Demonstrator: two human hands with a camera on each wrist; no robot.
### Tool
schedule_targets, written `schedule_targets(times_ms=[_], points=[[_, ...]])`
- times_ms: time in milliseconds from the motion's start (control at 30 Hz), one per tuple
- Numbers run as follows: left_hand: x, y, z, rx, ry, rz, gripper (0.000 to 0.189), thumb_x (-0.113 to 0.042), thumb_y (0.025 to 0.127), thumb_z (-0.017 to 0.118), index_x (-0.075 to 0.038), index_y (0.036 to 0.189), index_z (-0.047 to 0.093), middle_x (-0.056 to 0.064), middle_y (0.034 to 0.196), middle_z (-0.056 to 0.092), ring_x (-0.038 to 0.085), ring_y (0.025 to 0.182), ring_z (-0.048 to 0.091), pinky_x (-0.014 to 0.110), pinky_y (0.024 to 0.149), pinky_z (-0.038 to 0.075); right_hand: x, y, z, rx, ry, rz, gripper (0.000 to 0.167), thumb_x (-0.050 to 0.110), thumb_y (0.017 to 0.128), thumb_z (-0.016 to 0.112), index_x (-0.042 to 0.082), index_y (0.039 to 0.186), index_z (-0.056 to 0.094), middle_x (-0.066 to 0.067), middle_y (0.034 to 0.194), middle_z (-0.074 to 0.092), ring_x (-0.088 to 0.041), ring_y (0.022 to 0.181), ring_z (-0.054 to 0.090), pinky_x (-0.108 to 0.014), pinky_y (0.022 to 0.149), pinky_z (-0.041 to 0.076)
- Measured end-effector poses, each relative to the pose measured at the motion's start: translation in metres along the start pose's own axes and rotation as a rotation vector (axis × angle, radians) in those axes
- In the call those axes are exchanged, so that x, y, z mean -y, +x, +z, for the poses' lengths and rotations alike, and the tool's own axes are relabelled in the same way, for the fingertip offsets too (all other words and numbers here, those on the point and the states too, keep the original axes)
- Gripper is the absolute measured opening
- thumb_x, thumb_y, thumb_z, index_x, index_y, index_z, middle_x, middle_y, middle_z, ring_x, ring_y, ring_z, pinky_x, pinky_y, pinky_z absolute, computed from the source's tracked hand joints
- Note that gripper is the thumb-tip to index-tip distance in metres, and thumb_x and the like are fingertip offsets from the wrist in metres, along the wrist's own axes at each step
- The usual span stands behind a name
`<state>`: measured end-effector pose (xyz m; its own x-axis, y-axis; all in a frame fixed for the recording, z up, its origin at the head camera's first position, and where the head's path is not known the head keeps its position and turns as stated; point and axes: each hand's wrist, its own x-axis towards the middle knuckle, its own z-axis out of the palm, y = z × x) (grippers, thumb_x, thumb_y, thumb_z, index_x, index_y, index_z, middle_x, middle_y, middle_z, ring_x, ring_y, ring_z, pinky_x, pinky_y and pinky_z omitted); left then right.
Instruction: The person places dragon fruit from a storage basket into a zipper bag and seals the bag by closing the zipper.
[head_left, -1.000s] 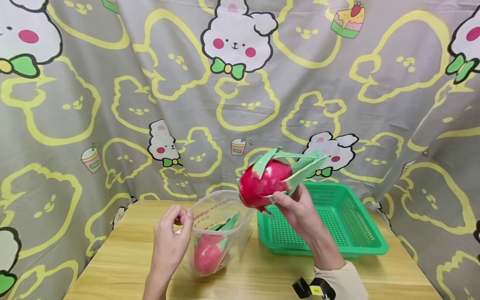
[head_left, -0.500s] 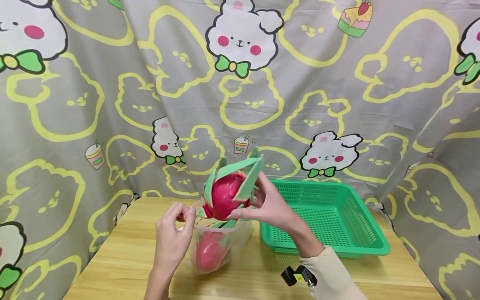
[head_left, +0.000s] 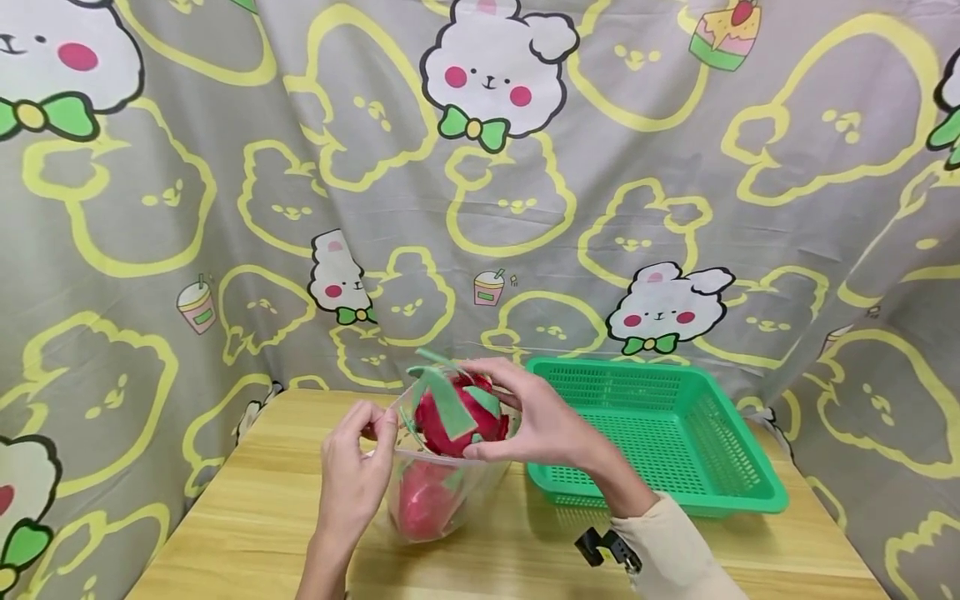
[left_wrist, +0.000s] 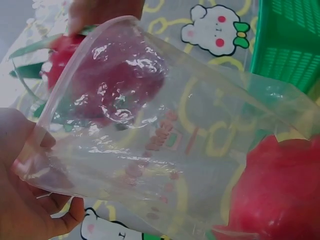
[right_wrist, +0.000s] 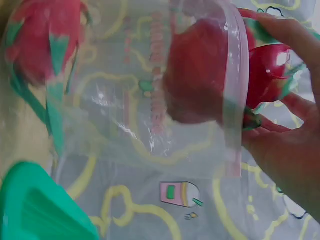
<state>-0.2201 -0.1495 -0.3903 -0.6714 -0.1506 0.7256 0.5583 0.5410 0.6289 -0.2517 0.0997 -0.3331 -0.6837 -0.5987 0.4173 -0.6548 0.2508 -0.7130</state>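
Observation:
My left hand [head_left: 352, 475] pinches the rim of a clear plastic bag [head_left: 483, 483] with red print, holding its mouth open. In the bag's lower part lies a red dragon fruit [head_left: 427, 504] with green scales. My right hand [head_left: 547, 425] grips a second dragon fruit [head_left: 461, 417] at the bag's mouth, its green leaves pointing up and to the left. The right wrist view shows one end of this held dragon fruit [right_wrist: 265, 75] inside the bag and the other end outside, near my fingers. Through the film its red skin shows blurred in the left wrist view.
A green perforated plastic basket [head_left: 750, 492] stands on the wooden table [head_left: 240, 500], right of the bag and behind my right forearm. A grey patterned curtain [head_left: 525, 183] hangs close behind the table.
My right hand has carried the held dragon fruit left from beside the basket and down into the bag's mouth, turning it on the way. The left hand keeps its pinch on the rim.

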Motion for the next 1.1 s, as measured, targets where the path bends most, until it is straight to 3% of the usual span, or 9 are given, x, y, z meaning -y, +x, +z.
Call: schedule_targets(times_ms=[100, 200, 433, 600, 867, 1000, 1100], points=[[-0.002, 0.000, 0.000, 0.007, -0.002, -0.027, 0.030, 0.002, 0.095, 0.065, -0.015, 0.073, 0.054, -0.008, 0.074, 0.055, 0.012, 0.073, 0.055, 0.020, 0.069, 0.046, 0.000, 0.000, 0.000, 0.024, -0.169, -0.035, 0.085, 0.026, 0.079, 0.089, 0.026, 0.153, 0.046, 0.004, 0.151, 0.046, -0.017, 0.132, 0.049, -0.031, 0.088, 0.057], [-0.002, 0.000, 0.001, 0.022, 0.006, -0.055, 0.029, -0.001, 0.097, 0.065, -0.014, 0.073, 0.054, -0.007, 0.074, 0.053, 0.013, 0.074, 0.054, 0.019, 0.070, 0.045, 0.000, 0.000, -0.001, 0.066, -0.243, -0.038, 0.083, 0.031, 0.082, 0.087, 0.027, 0.154, 0.046, 0.002, 0.153, 0.044, -0.017, 0.129, 0.049, -0.026, 0.081, 0.057], [-0.002, -0.001, 0.000, 0.021, 0.015, -0.065, 0.028, -0.002, 0.098, 0.064, -0.014, 0.074, 0.054, -0.006, 0.073, 0.052, 0.013, 0.074, 0.055, 0.019, 0.070, 0.045, 0.006, 0.003, -0.004, 0.189, -0.285, 0.034, 0.080, 0.038, 0.088, 0.082, 0.023, 0.157, 0.043, 0.001, 0.152, 0.046, -0.014, 0.119, 0.053, -0.027, 0.082, 0.056], [-0.003, 0.000, 0.001, 0.006, -0.005, -0.045, 0.025, 0.002, 0.097, 0.062, -0.011, 0.077, 0.056, -0.006, 0.076, 0.056, 0.013, 0.074, 0.055, 0.020, 0.069, 0.046, 0.012, 0.006, -0.004, 0.254, -0.341, 0.100, 0.078, 0.037, 0.091, 0.079, 0.026, 0.157, 0.041, 0.003, 0.155, 0.043, -0.014, 0.125, 0.050, -0.029, 0.089, 0.053], [-0.003, -0.002, 0.005, 0.006, -0.016, -0.051, 0.025, 0.012, 0.093, 0.057, -0.008, 0.077, 0.053, -0.001, 0.078, 0.055, 0.014, 0.074, 0.056, 0.017, 0.068, 0.046, 0.018, 0.015, -0.003, 0.334, -0.335, 0.146, 0.076, 0.028, 0.080, 0.078, 0.022, 0.150, 0.047, 0.003, 0.140, 0.056, -0.013, 0.109, 0.055, -0.025, 0.077, 0.055], [-0.002, -0.001, 0.003, 0.005, -0.010, -0.073, 0.024, 0.010, 0.094, 0.056, -0.007, 0.079, 0.054, 0.000, 0.078, 0.056, 0.015, 0.074, 0.056, 0.016, 0.069, 0.045, 0.020, 0.019, -0.001, 0.372, -0.326, 0.137, 0.080, 0.023, 0.081, 0.078, 0.023, 0.154, 0.044, 0.001, 0.145, 0.052, -0.012, 0.107, 0.055, -0.024, 0.075, 0.055], [-0.002, -0.001, 0.001, 0.009, -0.010, -0.091, 0.021, 0.006, 0.097, 0.056, -0.007, 0.080, 0.055, 0.001, 0.078, 0.057, 0.016, 0.075, 0.057, 0.017, 0.070, 0.046, 0.022, 0.022, -0.001, 0.396, -0.343, 0.150, 0.081, 0.021, 0.082, 0.081, 0.024, 0.154, 0.044, 0.002, 0.140, 0.055, -0.010, 0.101, 0.057, -0.024, 0.074, 0.054]])
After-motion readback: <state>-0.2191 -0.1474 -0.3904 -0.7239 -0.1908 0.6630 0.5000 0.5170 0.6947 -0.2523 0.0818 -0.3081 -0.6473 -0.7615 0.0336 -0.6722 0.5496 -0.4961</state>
